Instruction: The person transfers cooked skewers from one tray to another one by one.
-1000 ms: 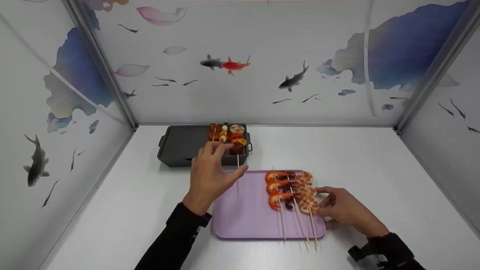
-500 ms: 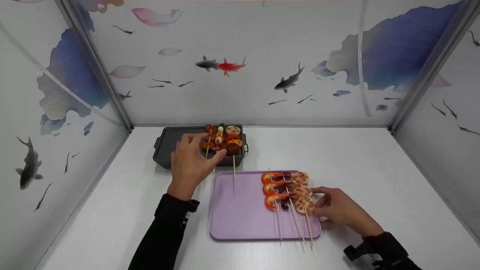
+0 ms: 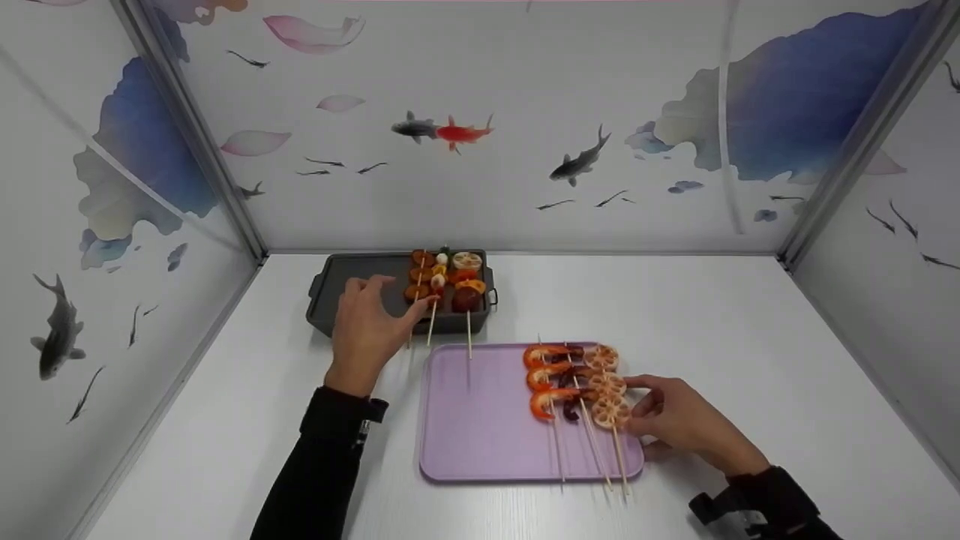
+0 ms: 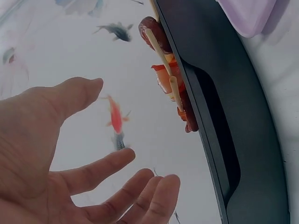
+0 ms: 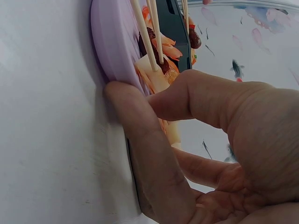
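My left hand (image 3: 367, 330) hovers at the front of the black grill pan (image 3: 341, 292), thumb and fingers spread with nothing between them. On the pan's right side lie three skewers: brown round slices (image 3: 421, 275), a mixed one with white balls (image 3: 438, 279), and one with a lotus slice, peppers and a dark ball (image 3: 466, 298). Their sticks jut over the front rim. My right hand (image 3: 686, 420) grips the right edge of a purple tray (image 3: 480, 442). Shrimp (image 3: 551, 405), dark curled pieces (image 3: 570, 410) and lotus root slices (image 3: 611, 412) on sticks fill its right half.
A white table (image 3: 712, 315) carries the pan at the back and the tray in front of it. White walls with painted fish (image 3: 463, 133) stand behind and at both sides. The tray's stick ends (image 3: 626, 491) overhang its front edge.
From over the right-hand skewers, my left hand has moved left, and its fingers have come away from the skewers on the pan. My right hand keeps its place at the tray edge.
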### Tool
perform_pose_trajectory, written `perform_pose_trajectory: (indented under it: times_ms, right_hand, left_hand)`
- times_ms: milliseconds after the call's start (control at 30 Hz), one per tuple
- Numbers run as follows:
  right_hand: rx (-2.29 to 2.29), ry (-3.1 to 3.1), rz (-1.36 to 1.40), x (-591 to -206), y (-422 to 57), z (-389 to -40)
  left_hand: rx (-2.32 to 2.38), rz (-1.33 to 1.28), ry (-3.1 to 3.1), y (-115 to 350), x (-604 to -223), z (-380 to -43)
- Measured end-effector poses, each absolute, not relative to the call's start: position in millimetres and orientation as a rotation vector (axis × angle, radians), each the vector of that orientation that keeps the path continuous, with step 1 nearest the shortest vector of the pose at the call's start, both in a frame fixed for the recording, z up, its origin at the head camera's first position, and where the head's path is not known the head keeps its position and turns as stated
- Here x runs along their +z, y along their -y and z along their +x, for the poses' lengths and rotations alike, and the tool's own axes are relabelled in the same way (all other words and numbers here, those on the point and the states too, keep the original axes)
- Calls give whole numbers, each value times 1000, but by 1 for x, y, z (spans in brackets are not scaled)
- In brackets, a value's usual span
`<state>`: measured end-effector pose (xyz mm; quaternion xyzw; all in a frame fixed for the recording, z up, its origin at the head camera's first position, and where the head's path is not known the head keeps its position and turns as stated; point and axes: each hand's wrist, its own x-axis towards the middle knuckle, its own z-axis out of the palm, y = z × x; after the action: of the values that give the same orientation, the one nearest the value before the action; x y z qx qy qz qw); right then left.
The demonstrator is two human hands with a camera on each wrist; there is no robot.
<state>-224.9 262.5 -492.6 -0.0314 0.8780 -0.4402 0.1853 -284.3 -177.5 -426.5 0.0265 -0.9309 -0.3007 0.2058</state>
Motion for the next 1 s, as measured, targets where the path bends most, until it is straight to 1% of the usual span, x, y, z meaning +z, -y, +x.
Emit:
perform_pose_trajectory:
  times_ms: [300,533,1000]
  right_hand:
    - [-1225,-2479,-59,-492,-263,-226]
    - [-1226,-2478,-97,-490,-263,-228]
    - [-1237,-2465,-72,-494,-263,-227]
  left_hand:
    - [-894,55,2622,179,-431,-288]
    - [-925,37,2629,182,-434,-292]
    - [-1049,34,2719,185,-437,-289]
